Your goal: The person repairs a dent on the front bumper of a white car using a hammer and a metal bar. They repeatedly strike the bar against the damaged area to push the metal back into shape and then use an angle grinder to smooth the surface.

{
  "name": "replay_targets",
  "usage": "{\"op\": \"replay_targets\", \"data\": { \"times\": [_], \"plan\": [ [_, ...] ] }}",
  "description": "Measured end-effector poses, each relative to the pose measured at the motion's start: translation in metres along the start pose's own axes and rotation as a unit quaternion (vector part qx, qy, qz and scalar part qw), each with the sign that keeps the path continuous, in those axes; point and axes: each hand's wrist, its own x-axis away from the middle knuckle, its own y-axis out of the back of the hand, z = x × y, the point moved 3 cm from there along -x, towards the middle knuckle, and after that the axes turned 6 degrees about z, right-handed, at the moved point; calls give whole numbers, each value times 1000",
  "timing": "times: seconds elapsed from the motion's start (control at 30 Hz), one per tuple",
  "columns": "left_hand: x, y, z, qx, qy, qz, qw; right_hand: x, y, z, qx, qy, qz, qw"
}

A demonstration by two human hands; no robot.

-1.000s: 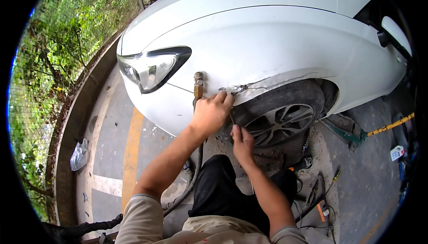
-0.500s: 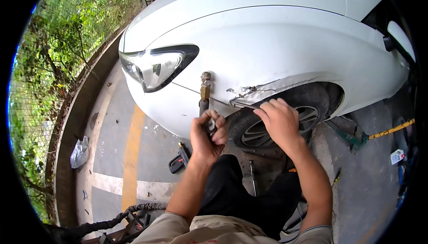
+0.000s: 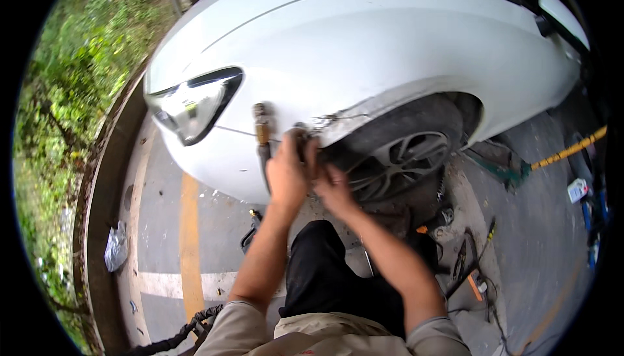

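Observation:
My left hand [image 3: 288,172] is closed in front of the white car's front fender [image 3: 364,44]. A dark object [image 3: 300,136] shows at its fingertips, too blurred to name. My right hand [image 3: 335,190] is close beside it, in front of the tyre [image 3: 416,118]; its fingers are smeared and partly hidden. Just left of my left hand stands a tool with a brass fitting [image 3: 262,133] and a black shaft, near the bumper. Where its lower end goes is hidden by my left hand. Torn, creased damage [image 3: 338,118] marks the wheel-arch edge above my hands.
The headlight [image 3: 195,105] is at left. A black tool with a brass tip [image 3: 250,229] lies on the ground. Cables, pliers [image 3: 460,258] and an orange item [image 3: 478,284] lie at right, near a green jack [image 3: 513,171] with a yellow-black handle. A plastic bag [image 3: 117,247] is by the kerb.
My right hand has moved left and down, away from the damaged edge, to beside my left hand. The thin metal rod at its fingers no longer shows. The view has shifted slightly.

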Motion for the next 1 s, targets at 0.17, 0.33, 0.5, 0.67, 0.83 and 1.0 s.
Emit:
{"op": "replay_targets", "data": {
  "times": [0.17,0.33,0.5,0.67,0.83,1.0],
  "plan": [
    [-16,5,16,-207,31,122,970,28,-45,-5,74,108,-182,975],
    [-10,9,-1,-330,-49,95,938,128,53,38,402,67,-154,900],
    [-3,1,39,63,121,-12,991,245,175,79,464,-35,-392,793],
    [89,-61,-25,668,341,287,595,412,305,-87,402,-274,-540,687],
    [229,-100,-19,563,684,282,370,468,324,-182,422,-449,-386,687],
    [335,-82,23,521,742,182,381,398,432,-173,487,-364,-457,649]
  ]
}}
